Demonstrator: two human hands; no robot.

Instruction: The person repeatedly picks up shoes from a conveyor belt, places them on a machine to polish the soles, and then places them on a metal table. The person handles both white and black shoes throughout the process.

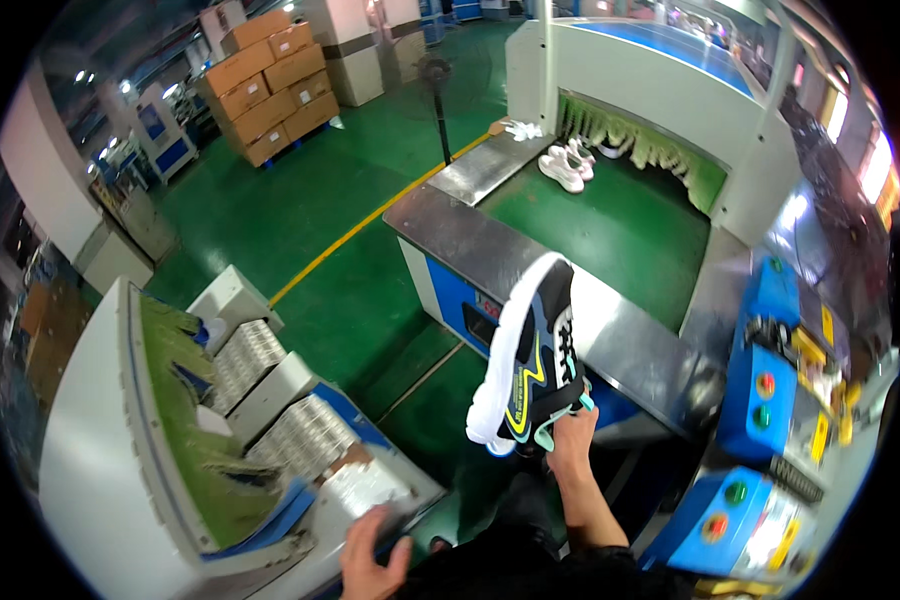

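My right hand (573,438) is closed on the ankle end of a sneaker (536,350), which it holds up in the middle of the view. The sneaker has a thick white sole, a dark upper with yellow and white trim, and mint-green loops by the opening. It is tilted, toe pointing up and away, with its side toward me. My left hand (372,560) is low at the near edge of a grey machine (90,450), thumb apart from the fingers, holding nothing that I can see. Close to it are ribbed silver plates (300,437) on the machine.
A steel-topped bench (500,240) runs behind the sneaker. Pale shoes (562,168) stand near a green fringed curtain (640,140). Blue control boxes (757,400) with red and green buttons line the right. Stacked cartons (270,85) and a standing fan (436,90) are farther back.
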